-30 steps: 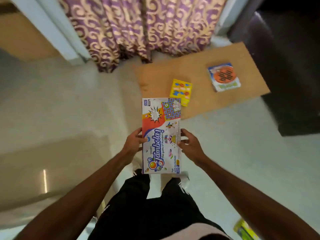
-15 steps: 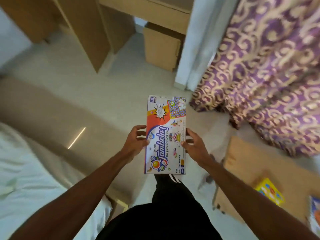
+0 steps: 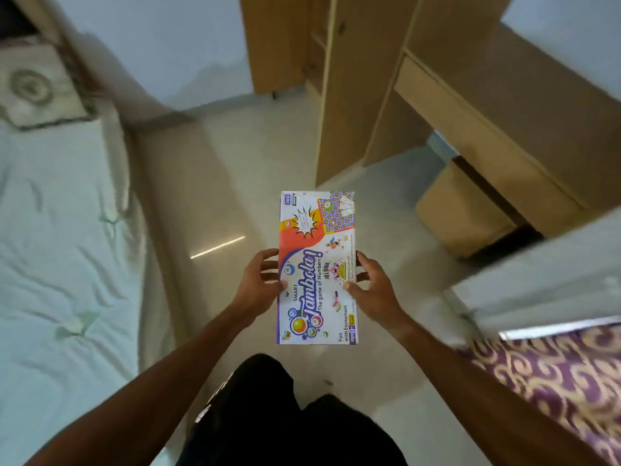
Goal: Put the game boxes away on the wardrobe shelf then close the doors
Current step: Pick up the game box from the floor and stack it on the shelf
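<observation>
I hold the Tambola game box (image 3: 317, 230) level in the air above the floor, lid up, pinched between both hands: the left hand (image 3: 258, 285) curls round its left long edge and the right hand (image 3: 374, 292) round the opposite edge, thumbs on the lid. It looks like light, stiff cardboard with a glossy, likely slick face, so I judge this mid-edge hold sound; hard squeezing could dent it. The wardrobe (image 3: 339, 95) stands ahead.

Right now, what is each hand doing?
Left hand: holds the game box by its left edge.
Right hand: holds the game box by its right edge.
</observation>
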A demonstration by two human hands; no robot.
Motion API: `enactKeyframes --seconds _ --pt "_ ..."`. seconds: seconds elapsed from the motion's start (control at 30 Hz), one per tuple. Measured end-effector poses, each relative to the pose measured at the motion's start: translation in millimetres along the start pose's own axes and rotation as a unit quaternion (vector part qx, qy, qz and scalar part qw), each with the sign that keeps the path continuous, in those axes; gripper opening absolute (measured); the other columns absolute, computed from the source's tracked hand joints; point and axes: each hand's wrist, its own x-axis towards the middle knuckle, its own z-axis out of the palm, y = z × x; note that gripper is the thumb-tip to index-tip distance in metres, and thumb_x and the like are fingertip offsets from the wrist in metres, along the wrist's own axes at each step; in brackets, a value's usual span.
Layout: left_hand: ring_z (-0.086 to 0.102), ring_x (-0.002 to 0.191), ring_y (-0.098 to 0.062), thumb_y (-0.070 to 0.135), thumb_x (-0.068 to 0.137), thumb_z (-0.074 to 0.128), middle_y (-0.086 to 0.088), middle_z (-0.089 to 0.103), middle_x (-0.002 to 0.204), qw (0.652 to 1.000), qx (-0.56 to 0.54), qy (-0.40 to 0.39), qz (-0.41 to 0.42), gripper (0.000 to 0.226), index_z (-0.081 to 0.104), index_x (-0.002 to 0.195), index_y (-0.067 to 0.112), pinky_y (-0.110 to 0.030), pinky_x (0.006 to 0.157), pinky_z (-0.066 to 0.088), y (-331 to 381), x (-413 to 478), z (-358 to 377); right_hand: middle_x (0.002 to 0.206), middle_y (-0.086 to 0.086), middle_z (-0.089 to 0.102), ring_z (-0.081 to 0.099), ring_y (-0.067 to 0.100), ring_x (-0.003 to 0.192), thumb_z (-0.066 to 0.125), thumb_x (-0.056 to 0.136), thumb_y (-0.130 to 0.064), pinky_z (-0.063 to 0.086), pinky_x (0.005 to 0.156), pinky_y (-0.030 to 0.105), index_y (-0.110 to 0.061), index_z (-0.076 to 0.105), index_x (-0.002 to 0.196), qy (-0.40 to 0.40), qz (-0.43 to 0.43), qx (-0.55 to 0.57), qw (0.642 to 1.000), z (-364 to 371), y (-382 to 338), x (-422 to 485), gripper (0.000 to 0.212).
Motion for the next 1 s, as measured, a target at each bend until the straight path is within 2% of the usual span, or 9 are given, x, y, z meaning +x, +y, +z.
enactKeyframes --seconds 0.07,0.17,0.33,0.47,0.6,0.73,0.87,1.0 --pt "0.066 0.097 -0.02 -0.007 0.075 0.071 -0.005 0.064 0.108 0.999 -0.007 0.03 0.007 0.069 0.047 0.131 0.026 -0.027 0.063 0.058 10 34 -22 0.123 0.004 0.053 0.061 0.012 0.09 0.066 0.084 -0.009 0.049 0.074 0.021 -0.018 0.036 0.146 -0.023 -0.019 -0.011 1.0 11 -25 52 0.07" --pt "0.065 0.094 -0.017 -0.012 0.074 0.068 -0.004 0.064 0.102 0.997 -0.011 0.073 0.022 0.077 0.044 0.135 0.028 -0.02 0.058 0.055 26 92 -62 0.12 0.0 0.053 0.061 0.009 0.092 0.066 0.084 -0.01 0.052 0.078 0.024 -0.029 0.029 0.15 -0.06 -0.048 -0.021 0.997 39 -62 131 0.078" --pt "0.066 0.094 -0.019 -0.013 0.073 0.065 -0.009 0.067 0.101 0.995 0.008 0.097 0.038 0.08 0.045 0.136 0.032 -0.025 0.063 0.059 63 199 -143 0.121 0.002 0.053 0.058 0.003 0.089 0.066 0.083 -0.005 0.048 0.081 0.02 -0.028 0.035 0.147 -0.076 -0.084 -0.041 0.993 93 -127 256 0.075" --pt "0.067 0.093 -0.02 -0.009 0.074 0.068 -0.003 0.067 0.101 0.993 0.025 0.104 0.048 0.076 0.047 0.136 0.031 -0.026 0.062 0.059 100 269 -197 0.122 0.002 0.053 0.058 0.004 0.09 0.065 0.084 -0.003 0.049 0.077 0.015 -0.027 0.04 0.145 -0.084 -0.08 -0.042 0.992 122 -171 338 0.07" --pt "0.067 0.092 -0.018 -0.003 0.079 0.07 0.001 0.066 0.105 0.993 0.037 0.104 0.047 0.066 0.05 0.135 0.027 -0.027 0.065 0.06 134 340 -246 0.121 0.001 0.053 0.059 0.01 0.094 0.063 0.085 -0.002 0.054 0.08 0.026 -0.028 0.041 0.144 -0.091 -0.079 -0.029 0.992 152 -213 422 0.068" --pt "0.067 0.092 -0.02 -0.002 0.081 0.067 0.0 0.065 0.11 0.99 0.057 0.119 0.041 0.054 0.057 0.129 0.022 -0.018 0.057 0.056 163 430 -291 0.119 -0.001 0.054 0.06 0.01 0.097 0.062 0.086 -0.002 0.056 0.08 0.028 -0.028 0.043 0.142 -0.089 -0.083 -0.016 0.993 183 -249 518 0.064" --pt "0.067 0.096 -0.022 -0.001 0.082 0.068 -0.001 0.064 0.112 0.99 0.056 0.127 0.022 0.054 0.057 0.129 0.022 -0.037 0.069 0.062 198 530 -336 0.119 -0.002 0.053 0.061 0.012 0.098 0.062 0.087 -0.003 0.057 0.072 0.024 -0.027 0.044 0.141 -0.094 -0.08 0.004 0.992 210 -286 627 0.062" --pt "0.066 0.093 -0.019 -0.003 0.082 0.067 -0.002 0.062 0.113 0.989 0.049 0.135 0.019 0.053 0.057 0.13 0.018 -0.024 0.062 0.06 241 611 -368 0.121 -0.001 0.054 0.061 0.011 0.097 0.062 0.087 -0.003 0.056 0.07 0.023 -0.027 0.046 0.14 -0.101 -0.081 0.006 0.992 223 -323 718 0.061"
